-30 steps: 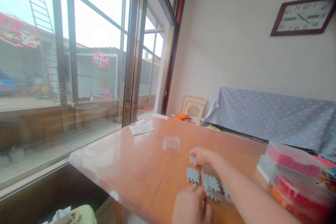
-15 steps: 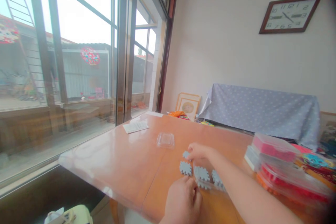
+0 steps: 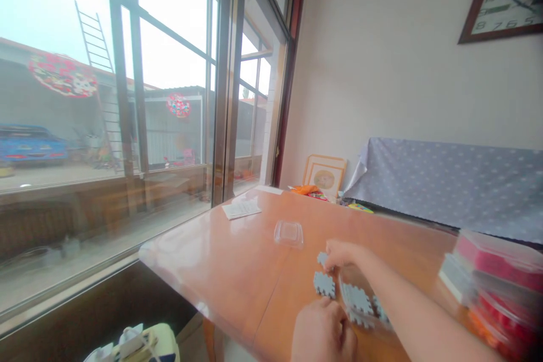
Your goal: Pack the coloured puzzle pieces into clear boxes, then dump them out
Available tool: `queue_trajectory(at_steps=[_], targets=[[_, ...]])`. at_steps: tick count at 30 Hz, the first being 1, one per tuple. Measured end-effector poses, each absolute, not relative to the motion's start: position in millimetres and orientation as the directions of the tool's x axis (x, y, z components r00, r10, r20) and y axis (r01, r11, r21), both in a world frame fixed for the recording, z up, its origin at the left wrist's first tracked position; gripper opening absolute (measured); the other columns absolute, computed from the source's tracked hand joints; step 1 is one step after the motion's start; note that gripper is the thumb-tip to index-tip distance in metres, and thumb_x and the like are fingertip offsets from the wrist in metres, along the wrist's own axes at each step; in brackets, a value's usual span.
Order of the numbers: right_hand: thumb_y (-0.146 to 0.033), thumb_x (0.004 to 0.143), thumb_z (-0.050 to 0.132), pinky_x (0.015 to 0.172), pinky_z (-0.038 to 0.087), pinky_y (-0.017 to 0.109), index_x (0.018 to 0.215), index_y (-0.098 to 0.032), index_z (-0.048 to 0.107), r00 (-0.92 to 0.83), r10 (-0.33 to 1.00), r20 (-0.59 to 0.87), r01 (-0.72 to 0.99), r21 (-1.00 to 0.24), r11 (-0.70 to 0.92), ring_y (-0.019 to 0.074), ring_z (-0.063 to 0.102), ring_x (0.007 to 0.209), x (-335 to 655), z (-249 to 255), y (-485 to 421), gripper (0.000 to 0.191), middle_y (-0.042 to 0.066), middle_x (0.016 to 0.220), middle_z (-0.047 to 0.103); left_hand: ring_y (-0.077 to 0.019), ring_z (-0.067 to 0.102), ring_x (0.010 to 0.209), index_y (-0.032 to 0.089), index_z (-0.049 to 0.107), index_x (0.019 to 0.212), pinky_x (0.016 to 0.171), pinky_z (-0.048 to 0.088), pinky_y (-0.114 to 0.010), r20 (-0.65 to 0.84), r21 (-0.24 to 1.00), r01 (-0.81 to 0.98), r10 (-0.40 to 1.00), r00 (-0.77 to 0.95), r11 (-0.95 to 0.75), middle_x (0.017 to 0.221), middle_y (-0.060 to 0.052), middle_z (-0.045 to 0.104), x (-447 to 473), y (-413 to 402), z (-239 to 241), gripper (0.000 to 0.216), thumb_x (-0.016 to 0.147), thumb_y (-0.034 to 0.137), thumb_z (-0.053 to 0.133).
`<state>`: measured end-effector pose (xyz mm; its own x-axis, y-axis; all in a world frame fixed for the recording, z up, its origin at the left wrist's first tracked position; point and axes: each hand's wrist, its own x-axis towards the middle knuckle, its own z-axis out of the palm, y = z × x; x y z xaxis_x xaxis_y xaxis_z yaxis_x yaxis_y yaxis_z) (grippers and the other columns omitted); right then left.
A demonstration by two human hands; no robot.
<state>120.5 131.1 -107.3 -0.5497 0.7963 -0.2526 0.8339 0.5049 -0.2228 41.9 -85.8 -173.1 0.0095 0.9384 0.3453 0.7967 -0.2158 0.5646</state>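
My right hand (image 3: 339,254) reaches over the table with its fingers pinched on a small light blue-grey piece with notched edges (image 3: 321,258). Just below it, a similar toothed piece (image 3: 324,284) lies on the wood. My left hand (image 3: 322,328) is curled in front of these pieces; its fingertips are hidden, and so is anything they may hold. To its right, under my right forearm, a clear plastic tray (image 3: 341,288) holds several more notched pieces (image 3: 357,298). The forearm covers part of that tray.
A clear plastic lid (image 3: 289,233) lies farther back on the wooden table (image 3: 237,271), with a folded paper (image 3: 241,209) beyond. Stacked plastic boxes (image 3: 500,260) with pink and red contents stand at right. A large window (image 3: 169,68) runs along the left.
The whole view has shifted, so the table and hands appear farther right. Both hands keep nearly the same places over the pieces; the right still pinches its piece.
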Motion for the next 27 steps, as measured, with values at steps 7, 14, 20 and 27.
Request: queue_trajectory(at_steps=[7,14,20,27], targets=[[-0.029,0.063,0.075,0.065,0.039,0.024,0.097,-0.019,0.062,-0.568,0.822,-0.030,0.785,-0.319,0.531,0.0158,0.057,0.080,153,-76,117,0.037,0.000,0.092,0.065,-0.0138,0.058,0.073,0.022,0.057,0.074,0.063,0.036,-0.023,0.351,0.565,0.798,0.936,-0.004,-0.209,0.082,-0.001,0.065,39,-97,-158,0.013,0.085,0.021,0.050],[-0.030,0.067,0.075,0.074,0.041,0.026,0.107,-0.020,0.062,-0.665,0.745,0.052,0.697,-0.316,0.644,0.0182,0.057,0.088,208,-56,64,0.044,0.003,0.102,0.063,-0.0133,0.057,0.074,0.021,0.056,0.075,0.063,0.035,-0.022,0.321,0.575,0.797,0.947,-0.012,-0.185,0.083,0.000,0.064,39,-101,-153,0.015,0.088,0.022,0.049],[-0.024,0.064,0.073,0.070,0.039,0.025,0.101,-0.021,0.064,-0.634,0.774,0.008,0.740,-0.286,0.609,0.0172,0.057,0.085,229,-70,38,0.038,0.002,0.099,0.064,-0.0132,0.057,0.075,0.021,0.057,0.076,0.065,0.034,-0.022,0.319,0.590,0.784,0.948,-0.007,-0.193,0.084,-0.001,0.064,39,-104,-150,0.017,0.090,0.023,0.048],[-0.031,0.067,0.075,0.079,0.043,0.028,0.106,-0.020,0.067,-0.650,0.760,0.012,0.719,-0.313,0.620,0.0203,0.060,0.092,233,-81,37,0.041,0.005,0.106,0.066,-0.0135,0.058,0.076,0.021,0.058,0.078,0.066,0.035,-0.022,0.308,0.563,0.808,0.951,-0.008,-0.176,0.086,-0.001,0.064,41,-106,-148,0.018,0.092,0.024,0.048]])
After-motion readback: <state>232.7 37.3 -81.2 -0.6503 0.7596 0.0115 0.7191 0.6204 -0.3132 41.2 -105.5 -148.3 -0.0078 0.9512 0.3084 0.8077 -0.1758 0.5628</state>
